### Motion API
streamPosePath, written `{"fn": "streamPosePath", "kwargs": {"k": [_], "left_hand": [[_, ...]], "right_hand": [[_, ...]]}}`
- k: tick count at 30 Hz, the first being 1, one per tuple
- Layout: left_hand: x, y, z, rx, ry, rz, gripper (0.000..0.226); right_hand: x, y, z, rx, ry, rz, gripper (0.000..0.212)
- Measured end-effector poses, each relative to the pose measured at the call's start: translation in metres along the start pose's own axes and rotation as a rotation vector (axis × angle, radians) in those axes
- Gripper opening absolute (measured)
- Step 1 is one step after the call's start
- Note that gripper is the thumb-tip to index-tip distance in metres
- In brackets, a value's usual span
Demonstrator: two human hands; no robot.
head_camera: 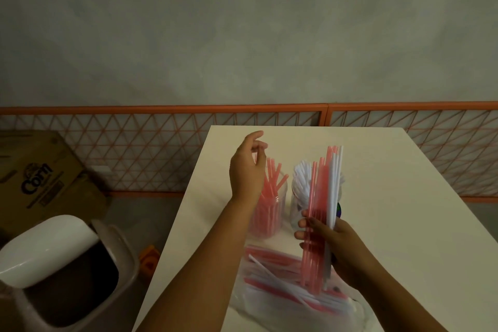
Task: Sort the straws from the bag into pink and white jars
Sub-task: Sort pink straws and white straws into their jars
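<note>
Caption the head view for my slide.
Right hand holds mixed straws upright; left hand hovers over the pink jar.

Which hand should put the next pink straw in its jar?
The left hand, probably. It is open and holds nothing, right above the jar of pink straws. The right hand is busy gripping a mixed bunch of straws upright, so it can offer one for the left to take.
</note>
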State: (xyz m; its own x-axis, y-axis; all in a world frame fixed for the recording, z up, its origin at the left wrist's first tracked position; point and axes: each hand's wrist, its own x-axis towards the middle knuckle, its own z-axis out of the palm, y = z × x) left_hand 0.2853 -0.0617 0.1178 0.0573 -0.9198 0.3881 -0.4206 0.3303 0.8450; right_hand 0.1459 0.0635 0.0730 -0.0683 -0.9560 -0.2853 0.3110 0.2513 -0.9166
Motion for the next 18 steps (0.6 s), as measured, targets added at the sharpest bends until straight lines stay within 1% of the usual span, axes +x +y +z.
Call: {"fn": "streamPosePath", "kwargs": {"k": [1,2,4,5,6,7,8,9,10,11,12,13,14,16,17,18], "left_hand": [[0.000,-0.001,0.001,0.130,-0.048,0.045,0.032],[0.000,-0.002,0.003,0.292,-0.140,0.059,0.037],[-0.002,-0.005,0.006,0.619,-0.378,0.014,0.052],[-0.004,-0.007,0.008,0.720,-0.459,-0.012,0.059],[-0.007,-0.008,0.009,0.783,-0.493,-0.018,0.066],[-0.010,-0.008,0.010,0.806,-0.486,0.009,0.078],[-0.014,-0.005,0.010,0.780,-0.442,0.063,0.090],[-0.018,0.001,0.011,0.710,-0.382,0.122,0.097],[-0.022,0.008,0.011,0.601,-0.330,0.172,0.095],[-0.027,0.017,0.012,0.450,-0.303,0.187,0.087],[-0.033,0.027,0.013,0.275,-0.313,0.156,0.076],[-0.039,0.035,0.015,0.121,-0.358,0.091,0.069],[-0.045,0.043,0.015,0.025,-0.422,0.000,0.070],[-0.055,0.049,0.018,-0.053,-0.553,-0.206,0.074],[-0.057,0.048,0.019,-0.106,-0.601,-0.297,0.066],[-0.059,0.047,0.019,-0.195,-0.637,-0.370,0.050]], "right_hand": [[0.000,0.000,0.000,0.000,-0.004,0.000,0.022],[-0.001,0.000,0.001,-0.001,-0.011,0.000,0.021],[-0.002,-0.002,0.003,-0.009,-0.030,-0.002,0.020],[-0.003,-0.003,0.003,-0.015,-0.039,-0.003,0.020],[-0.003,-0.003,0.003,-0.021,-0.047,-0.006,0.021],[-0.004,-0.004,0.003,-0.023,-0.056,-0.009,0.022],[-0.004,-0.005,0.004,-0.023,-0.066,-0.013,0.022],[-0.005,-0.007,0.004,-0.023,-0.077,-0.017,0.023],[-0.005,-0.008,0.004,-0.019,-0.087,-0.022,0.024],[-0.006,-0.009,0.004,-0.015,-0.098,-0.027,0.026],[-0.007,-0.010,0.004,-0.009,-0.110,-0.033,0.029],[-0.008,-0.011,0.004,-0.008,-0.121,-0.040,0.031],[-0.009,-0.011,0.004,-0.012,-0.129,-0.045,0.029],[-0.011,-0.012,0.005,-0.024,-0.135,-0.055,0.022],[-0.011,-0.013,0.005,-0.027,-0.135,-0.060,0.021],[-0.012,-0.013,0.005,-0.030,-0.135,-0.063,0.020]]}}
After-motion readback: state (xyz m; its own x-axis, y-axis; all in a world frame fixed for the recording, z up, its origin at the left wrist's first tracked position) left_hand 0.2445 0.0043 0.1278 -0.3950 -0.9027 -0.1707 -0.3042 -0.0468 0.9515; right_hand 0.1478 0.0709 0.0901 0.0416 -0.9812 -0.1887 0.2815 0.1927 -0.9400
